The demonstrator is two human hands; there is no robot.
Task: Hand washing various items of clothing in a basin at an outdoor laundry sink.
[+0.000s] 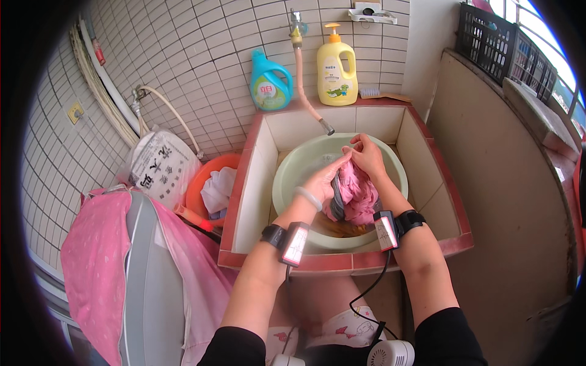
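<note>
A pale green plastic basin (293, 183) stands in the tiled sink (249, 192), holding some water and a brownish cloth at its near side. A wet pink garment with a grey part (359, 194) hangs bunched between my hands over the basin. My left hand (327, 176) holds its left side, fingers stretched toward the top. My right hand (367, 155) pinches the cloth's top edge, fingertips bent close to those of the left. Just above and left of the fingertips ends the pink hose (304, 96) of the wall tap (296, 27); no running water shows.
Behind the sink stand a blue detergent bottle (270, 84), a yellow pump bottle (337, 73) and a scrubbing brush (382, 95). Left are an orange basin (197, 183) with white cloth and a pink-covered machine (98, 247). A low wall with black crates (485, 41) borders the right.
</note>
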